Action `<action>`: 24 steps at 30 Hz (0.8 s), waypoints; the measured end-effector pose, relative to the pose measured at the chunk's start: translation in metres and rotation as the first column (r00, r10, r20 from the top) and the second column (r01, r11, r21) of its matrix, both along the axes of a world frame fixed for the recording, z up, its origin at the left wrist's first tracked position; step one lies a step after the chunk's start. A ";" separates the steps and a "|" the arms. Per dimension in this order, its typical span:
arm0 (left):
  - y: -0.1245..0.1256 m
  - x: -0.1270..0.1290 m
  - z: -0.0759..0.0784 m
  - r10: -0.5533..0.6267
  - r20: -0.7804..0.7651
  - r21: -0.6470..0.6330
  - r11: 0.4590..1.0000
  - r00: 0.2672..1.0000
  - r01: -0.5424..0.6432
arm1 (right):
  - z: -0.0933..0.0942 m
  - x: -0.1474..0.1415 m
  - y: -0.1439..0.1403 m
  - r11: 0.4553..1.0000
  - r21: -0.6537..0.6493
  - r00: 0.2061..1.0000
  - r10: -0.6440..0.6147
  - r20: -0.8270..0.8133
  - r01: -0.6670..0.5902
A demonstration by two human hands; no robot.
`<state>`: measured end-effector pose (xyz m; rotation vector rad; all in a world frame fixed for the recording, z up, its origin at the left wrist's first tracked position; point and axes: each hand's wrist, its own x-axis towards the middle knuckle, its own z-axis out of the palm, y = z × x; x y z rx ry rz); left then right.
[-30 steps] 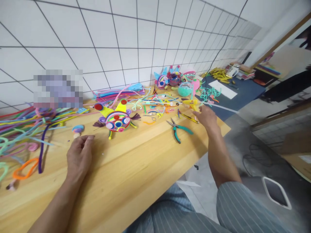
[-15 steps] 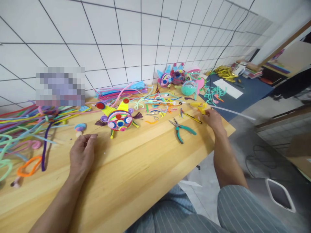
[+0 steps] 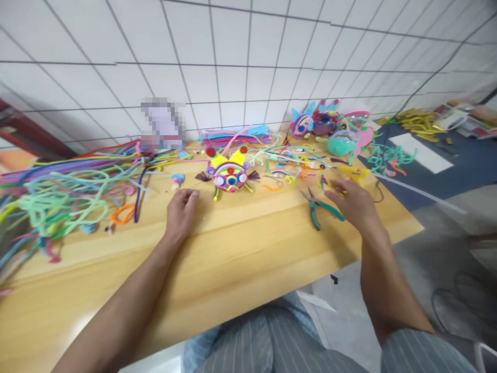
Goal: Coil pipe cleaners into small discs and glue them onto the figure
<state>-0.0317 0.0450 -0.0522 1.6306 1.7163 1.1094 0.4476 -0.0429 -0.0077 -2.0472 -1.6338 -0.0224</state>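
Note:
My left hand (image 3: 181, 213) rests on the wooden table with its fingers curled closed, and nothing shows in it. Just behind it lies a small blue and orange ball-like piece (image 3: 177, 179). To its right stands a colourful mask-like figure (image 3: 231, 177) with yellow horns, button eyes and pipe-cleaner trim. My right hand (image 3: 355, 203) is over the yellow utility knife (image 3: 341, 190), fingers reaching forward and apart, slightly blurred; it partly hides the knife. Green-handled pliers (image 3: 316, 210) lie open beside it. Behind the hand lies a yellow glue gun (image 3: 359, 173), apart from the fingers.
Heaps of pipe cleaners (image 3: 66, 194) cover the left side, and a bundle of them (image 3: 235, 135) lies by the tiled wall. Small scissors (image 3: 276, 181) lie among scraps. More decorated figures (image 3: 303, 124) stand at the back right, near a white strip (image 3: 421, 153) on a blue surface.
My right hand has come off the glue gun and moved over to the utility knife. My left hand stays closed on the table. The view has swung to the left.

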 end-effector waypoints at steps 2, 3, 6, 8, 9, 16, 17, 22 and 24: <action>0.000 0.000 -0.002 -0.015 0.019 0.012 1.000 1.000 0.015 | 0.009 -0.048 0.014 0.984 -0.012 0.979 0.178 -0.104 -0.180; 0.001 0.001 -0.002 -0.020 0.030 0.017 1.000 0.999 0.019 | 0.012 -0.071 0.022 0.967 -0.012 0.955 0.251 -0.157 -0.256; 0.001 0.001 -0.005 -0.034 0.055 0.038 0.999 0.998 0.032 | 0.013 -0.128 0.047 0.910 0.000 0.868 0.396 -0.299 -0.415; 0.002 0.000 -0.007 -0.050 0.061 0.067 0.997 0.997 0.046 | 0.009 -0.155 0.062 0.886 -0.016 0.834 0.430 -0.347 -0.463; 0.002 0.000 -0.008 -0.060 0.056 0.087 0.995 0.997 0.055 | 0.006 -0.165 0.068 0.883 -0.032 0.833 0.430 -0.347 -0.469; 0.000 0.004 -0.011 -0.214 -0.099 0.235 0.944 0.972 0.232 | -0.025 -0.199 0.086 0.929 -0.072 0.926 0.351 -0.137 -0.363; -0.002 0.007 -0.012 -0.245 -0.124 0.242 0.932 0.962 0.269 | -0.030 -0.202 0.087 0.931 -0.067 0.929 0.350 -0.120 -0.359; -0.006 0.016 -0.017 -0.283 -0.171 0.202 0.927 0.944 0.315 | -0.045 -0.204 0.091 0.922 -0.036 0.915 0.376 -0.146 -0.385; -0.005 0.015 -0.018 -0.272 -0.065 0.170 0.945 0.960 0.279 | -0.045 -0.202 0.092 0.912 0.013 0.883 0.401 -0.244 -0.410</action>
